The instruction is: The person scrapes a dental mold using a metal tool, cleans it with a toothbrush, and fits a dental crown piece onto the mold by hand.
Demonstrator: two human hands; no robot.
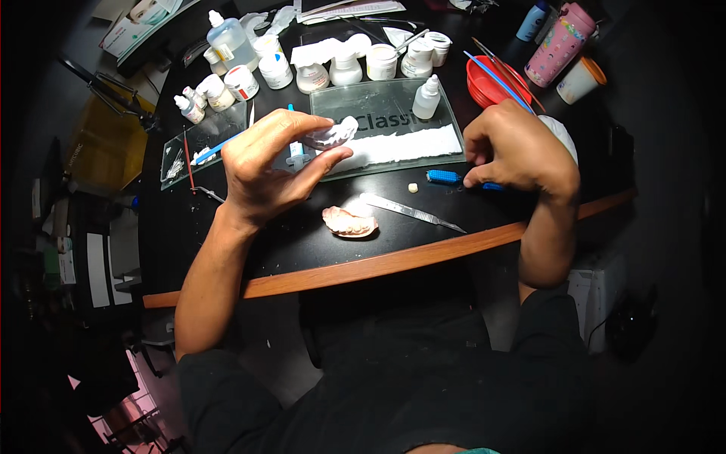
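My left hand [268, 163] holds a whitish, pale-violet dental mould piece [333, 135] between thumb and fingers, raised over the glass slab [386, 97]. Bent downward at the slab's right end, my right hand [522, 151] has its thumb and index tips apart. Its thumb lies over or beside a blue textured grip piece [443, 176]; more blue shows under the palm, and contact is unclear. Nearer to me sit a pinkish dental cast [350, 222] with teeth and a scalpel-like metal knife [412, 211]. A small cream tooth-shaped piece [413, 188] lies between knife and slab.
White jars [382, 62] and bottles line the back, with a dropper bottle [427, 97] on the slab beside white tissue [408, 145]. Red bowls [491, 82], a pink tumbler [561, 45] and a cup [581, 81] stand right. A wooden edge [378, 267] borders the black table.
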